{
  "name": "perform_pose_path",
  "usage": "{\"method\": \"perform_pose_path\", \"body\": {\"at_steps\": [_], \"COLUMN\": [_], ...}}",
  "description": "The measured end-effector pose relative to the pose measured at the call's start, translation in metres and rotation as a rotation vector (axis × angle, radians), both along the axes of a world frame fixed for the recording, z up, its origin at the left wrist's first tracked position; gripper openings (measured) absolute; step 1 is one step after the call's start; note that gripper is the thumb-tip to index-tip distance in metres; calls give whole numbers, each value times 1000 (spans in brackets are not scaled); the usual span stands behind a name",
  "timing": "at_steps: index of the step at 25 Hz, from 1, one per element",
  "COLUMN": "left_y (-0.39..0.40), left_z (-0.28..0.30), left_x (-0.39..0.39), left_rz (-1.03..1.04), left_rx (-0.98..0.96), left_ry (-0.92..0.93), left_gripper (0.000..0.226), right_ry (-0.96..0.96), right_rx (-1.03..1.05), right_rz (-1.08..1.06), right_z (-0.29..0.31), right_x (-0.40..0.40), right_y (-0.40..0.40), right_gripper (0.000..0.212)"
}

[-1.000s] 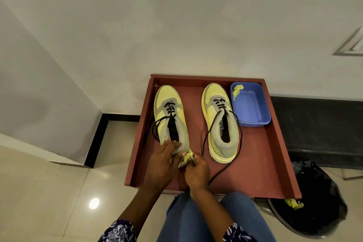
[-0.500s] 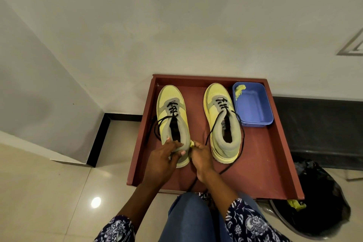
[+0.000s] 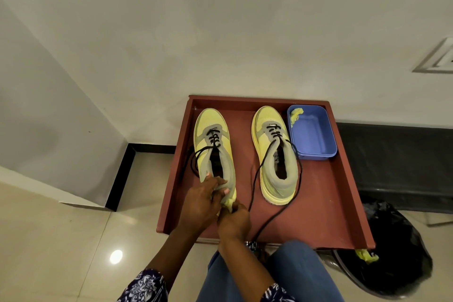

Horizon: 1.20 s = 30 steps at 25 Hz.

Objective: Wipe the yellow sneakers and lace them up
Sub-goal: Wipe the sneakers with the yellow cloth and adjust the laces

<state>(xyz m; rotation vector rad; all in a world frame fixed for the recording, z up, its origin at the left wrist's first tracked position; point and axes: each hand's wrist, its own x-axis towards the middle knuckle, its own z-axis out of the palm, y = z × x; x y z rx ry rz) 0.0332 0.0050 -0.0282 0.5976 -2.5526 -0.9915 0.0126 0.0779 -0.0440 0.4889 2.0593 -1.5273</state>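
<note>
Right now: left hand (image 3: 201,203) holding heel of left sneaker (image 3: 215,152), fingers curled over the grey collar, thumb side hidden. Right hand (image 3: 234,222) just beside it, touching heel end, fingers curled round small yellow cloth (image 3: 229,202) pressed against heel; only a scrap of cloth visible, probably bunched inside the fist. So grip state: left clamped on shoe heel, right pinching cloth.

Left sneaker flat on red tray (image 3: 326,203), toe pointing away, near tray's left wall. Black lace (image 3: 196,154) threaded through lower eyelets only, loose ends spilling left over tray rim. Right sneaker (image 3: 275,154) parallel, apart from first shoe, toe away, nobody touching it. Second black lace (image 3: 255,179) half threaded, one end trailing down tray floor toward near edge.

Blue plastic tub (image 3: 312,135) in tray's far right corner, just beside right sneaker's toe. Yellow rag (image 3: 295,115) draped over tub's far left corner.

Tray raised off tiled floor (image 3: 61,240), pushed against wall. Black bin bag (image 3: 402,240) on floor right of tray, yellow scrap (image 3: 366,255) at its rim. Jeans knee (image 3: 282,274) at bottom centre, patterned sleeves at both wrists
</note>
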Motion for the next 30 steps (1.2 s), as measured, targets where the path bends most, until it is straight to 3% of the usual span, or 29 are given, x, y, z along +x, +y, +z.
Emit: {"method": "perform_pose_path", "body": {"at_steps": [4, 15, 21, 30], "left_y": [0, -19, -25, -23], "left_z": [3, 0, -5, -7], "left_x": [0, 19, 33, 35], "left_rz": [-1, -64, -140, -189], "left_rx": [0, 111, 178, 239], "left_ry": [-20, -103, -116, -59], "left_gripper": [21, 24, 17, 20], "right_ry": [-10, -71, -184, -145], "right_rx": [-3, -104, -272, -319], "right_rz": [-30, 230, 176, 52], "right_z": [-5, -14, -5, -3], "right_x": [-14, -46, -70, -115], "right_y": [5, 11, 0, -29], "right_gripper": [24, 37, 44, 43]}}
